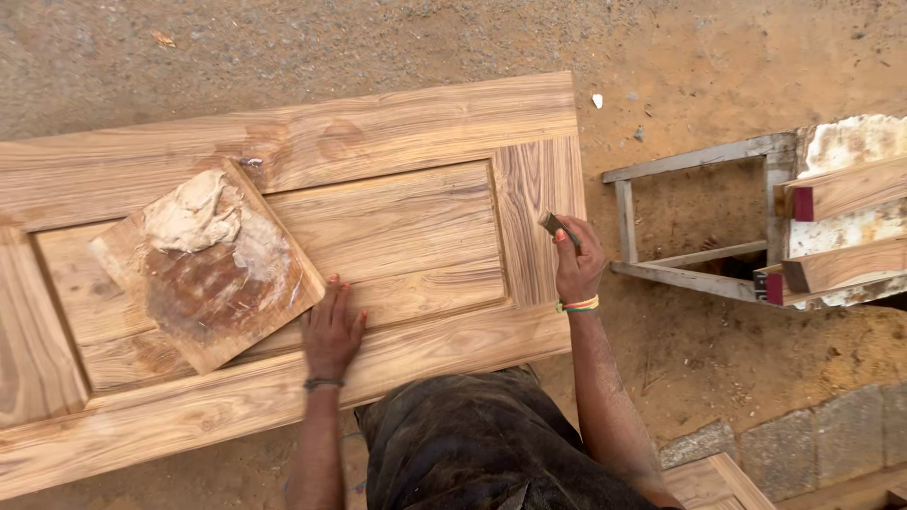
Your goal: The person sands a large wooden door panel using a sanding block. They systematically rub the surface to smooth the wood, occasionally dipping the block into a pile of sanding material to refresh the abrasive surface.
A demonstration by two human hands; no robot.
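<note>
Large light-brown panelled wooden door (397, 203) lies flat, spanning left and centre of view over sandy ground (718, 57). Grey metal stool frame (694, 222) with red-ended timber pieces stands well apart to the right. Square wooden board (213, 283) rests tilted on the recessed panel, left of centre; pale putty lump (189, 217) sits on its upper part, smear below. Left hand (333, 329) lies flat, fingers spread, on the door's lower panel edge, just beside the board's right corner. Right hand (578, 260) is closed around a small dark flat-bladed scraper (557, 227), blade tip touching the door's right stile. Hands well apart.
</note>
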